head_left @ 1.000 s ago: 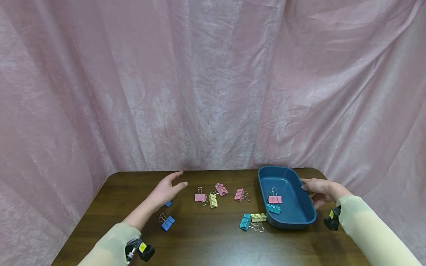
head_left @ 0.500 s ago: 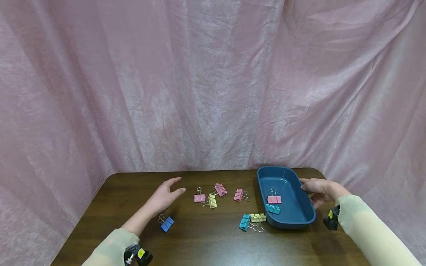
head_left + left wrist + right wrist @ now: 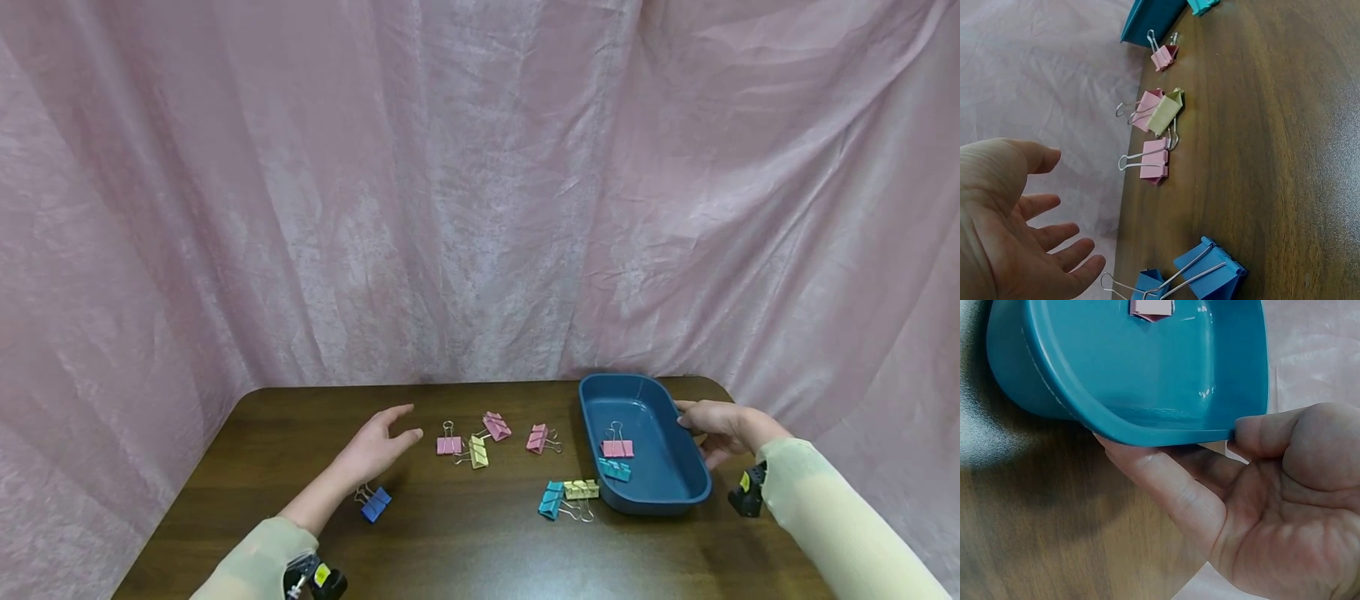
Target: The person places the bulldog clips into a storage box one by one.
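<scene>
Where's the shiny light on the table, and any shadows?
Head view: soft sheen on the table, low in the middle; left wrist view: speckled glare at the right edge; right wrist view: bright glare at the left, dark shadow beside the blue tray.

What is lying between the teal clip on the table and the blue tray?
In the head view, a yellow clip lies between the teal clip and the blue tray.
</scene>
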Demonstrator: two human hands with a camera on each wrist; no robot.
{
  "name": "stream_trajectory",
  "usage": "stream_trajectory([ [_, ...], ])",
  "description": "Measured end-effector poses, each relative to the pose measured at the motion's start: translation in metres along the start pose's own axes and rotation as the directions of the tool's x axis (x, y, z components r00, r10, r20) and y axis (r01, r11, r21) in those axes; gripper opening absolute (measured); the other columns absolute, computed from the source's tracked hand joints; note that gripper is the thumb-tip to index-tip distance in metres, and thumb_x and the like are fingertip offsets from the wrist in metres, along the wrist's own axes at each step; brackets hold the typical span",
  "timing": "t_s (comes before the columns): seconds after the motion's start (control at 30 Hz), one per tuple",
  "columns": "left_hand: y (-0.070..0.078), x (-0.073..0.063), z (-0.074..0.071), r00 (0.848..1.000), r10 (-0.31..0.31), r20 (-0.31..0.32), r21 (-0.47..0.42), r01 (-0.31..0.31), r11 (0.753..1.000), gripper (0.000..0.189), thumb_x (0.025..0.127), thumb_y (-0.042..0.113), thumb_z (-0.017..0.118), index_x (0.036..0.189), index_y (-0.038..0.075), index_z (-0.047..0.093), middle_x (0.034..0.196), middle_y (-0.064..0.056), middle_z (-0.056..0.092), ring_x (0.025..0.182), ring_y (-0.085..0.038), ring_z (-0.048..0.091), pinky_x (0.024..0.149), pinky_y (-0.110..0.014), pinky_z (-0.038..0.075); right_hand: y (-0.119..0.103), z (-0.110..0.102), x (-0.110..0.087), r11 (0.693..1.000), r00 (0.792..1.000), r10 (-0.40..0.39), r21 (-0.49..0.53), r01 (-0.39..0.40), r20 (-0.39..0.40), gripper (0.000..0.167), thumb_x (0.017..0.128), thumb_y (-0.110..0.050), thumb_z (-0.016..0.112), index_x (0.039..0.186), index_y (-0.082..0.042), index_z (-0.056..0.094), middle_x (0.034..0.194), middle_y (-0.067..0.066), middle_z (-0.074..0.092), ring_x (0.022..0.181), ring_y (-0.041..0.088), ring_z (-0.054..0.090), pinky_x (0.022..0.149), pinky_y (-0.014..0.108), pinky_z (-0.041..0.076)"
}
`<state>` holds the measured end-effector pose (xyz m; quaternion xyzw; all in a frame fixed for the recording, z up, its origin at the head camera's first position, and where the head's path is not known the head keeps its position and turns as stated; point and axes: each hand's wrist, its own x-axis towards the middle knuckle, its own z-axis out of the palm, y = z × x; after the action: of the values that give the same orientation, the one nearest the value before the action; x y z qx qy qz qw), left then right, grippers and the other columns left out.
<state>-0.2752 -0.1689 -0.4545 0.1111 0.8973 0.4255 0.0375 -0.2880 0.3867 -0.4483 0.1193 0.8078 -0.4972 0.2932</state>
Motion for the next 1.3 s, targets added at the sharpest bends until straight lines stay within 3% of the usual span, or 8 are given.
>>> stream_trajectory([
  [0.17, -0.001, 0.001, 0.000, 0.999, 0.032, -0.013, 0.050, -0.031, 0.998, 0.058, 0.099, 0.027, 0.067, 0.147, 0.000, 0.051, 0.149, -0.025, 0.049, 0.134, -0.046, 0.047, 0.109, -0.058, 0.038, -0.002, 0.000, -0.003, 1.000, 1.000, -0.002, 0.003, 0.002, 0.011, 0.061, 0.109, -0.007, 0.031, 0.162, -0.004, 0.002, 0.136, 0.038, 0.048, 0.093, 0.041, 0.071, 0.075, 0.057, 0.059],
  [0.4, -0.005, 0.000, -0.012, 0.997, 0.075, -0.032, 0.206, -0.067, 0.976, 0.039, 0.100, 0.024, 0.066, 0.135, 0.006, 0.066, 0.139, -0.019, 0.059, 0.124, -0.041, 0.057, 0.101, -0.057, 0.046, -0.002, 0.001, -0.004, 1.000, 1.000, -0.006, 0.000, 0.006, 0.010, 0.061, 0.109, -0.008, 0.031, 0.163, -0.005, 0.002, 0.138, 0.039, 0.045, 0.092, 0.041, 0.071, 0.075, 0.057, 0.059],
  [0.6, -0.010, 0.001, -0.032, 0.998, 0.033, -0.055, 0.288, -0.016, 0.958, 0.030, 0.100, 0.026, 0.065, 0.126, 0.013, 0.073, 0.137, -0.017, 0.061, 0.125, -0.042, 0.056, 0.094, -0.058, 0.048, -0.002, 0.001, -0.003, 1.000, 1.000, 0.002, 0.004, -0.002, 0.013, 0.063, 0.108, -0.008, 0.032, 0.163, -0.006, 0.001, 0.138, 0.040, 0.044, 0.093, 0.042, 0.071, 0.075, 0.057, 0.059],
  [0.77, -0.022, 0.002, -0.045, 0.997, -0.018, -0.077, 0.358, 0.045, 0.933, 0.029, 0.099, 0.026, 0.065, 0.123, 0.014, 0.075, 0.136, -0.018, 0.062, 0.125, -0.049, 0.052, 0.088, -0.060, 0.048, -0.003, 0.001, -0.004, 1.000, 1.000, 0.005, 0.004, -0.005, 0.002, 0.063, 0.108, -0.008, 0.033, 0.163, -0.007, 0.002, 0.135, 0.038, 0.048, 0.092, 0.042, 0.071, 0.075, 0.057, 0.059],
  [1.03, -0.044, 0.009, -0.052, 0.996, -0.011, -0.085, 0.391, 0.043, 0.919, 0.027, 0.098, 0.023, 0.066, 0.119, 0.010, 0.075, 0.130, -0.018, 0.067, 0.120, -0.050, 0.056, 0.092, -0.062, 0.047, -0.003, 0.002, -0.004, 1.000, 1.000, 0.002, -0.001, -0.002, -0.011, 0.063, 0.107, -0.008, 0.034, 0.163, -0.007, 0.004, 0.129, 0.033, 0.055, 0.090, 0.041, 0.072, 0.074, 0.056, 0.059],
  [1.3, -0.055, 0.021, -0.048, 0.998, -0.002, -0.065, 0.396, 0.028, 0.918, 0.024, 0.097, 0.021, 0.066, 0.115, 0.009, 0.077, 0.123, -0.015, 0.070, 0.119, -0.046, 0.059, 0.095, -0.059, 0.047, -0.001, 0.003, -0.006, 0.999, 1.000, -0.019, 0.030, 0.019, 0.012, 0.063, 0.108, -0.007, 0.030, 0.163, -0.007, 0.000, 0.134, 0.037, 0.049, 0.095, 0.042, 0.071, 0.075, 0.058, 0.059],
])
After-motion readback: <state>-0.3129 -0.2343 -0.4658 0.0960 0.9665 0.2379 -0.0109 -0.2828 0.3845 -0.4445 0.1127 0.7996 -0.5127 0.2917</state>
